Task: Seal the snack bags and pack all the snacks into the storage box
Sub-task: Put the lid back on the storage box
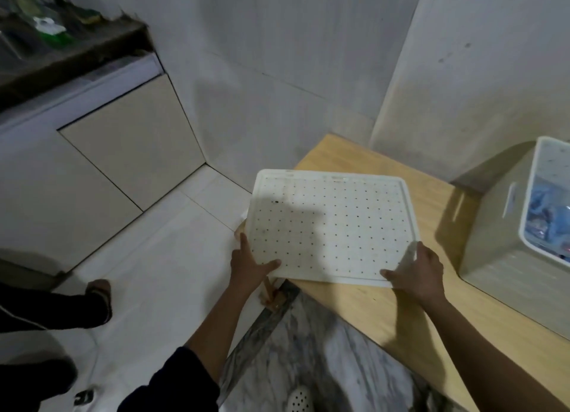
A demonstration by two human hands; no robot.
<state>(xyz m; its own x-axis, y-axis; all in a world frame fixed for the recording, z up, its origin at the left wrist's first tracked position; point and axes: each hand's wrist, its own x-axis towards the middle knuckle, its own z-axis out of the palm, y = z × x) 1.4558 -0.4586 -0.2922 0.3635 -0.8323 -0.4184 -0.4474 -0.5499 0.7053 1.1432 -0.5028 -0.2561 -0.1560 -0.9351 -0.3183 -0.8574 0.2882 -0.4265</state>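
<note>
Two-handed hold on the lid (333, 226): the left grip (249, 263) clamps its near-left corner, thumb lying on top, and the right grip (422, 273) pinches the near-right corner the same way, so neither is empty. Taking it by two corners keeps this wide, thin, perforated sheet level and easy to steer. It lies roughly flat over the left end of the wooden surface (401, 319), part of it overhanging the floor; whether it touches the wood I can't tell. The box (499, 251) stands well to the right, apart from both grips, open-topped, with blue snacks (549, 214) showing inside. Packing looks about done, and I'd judge the lid goes there next.
</note>
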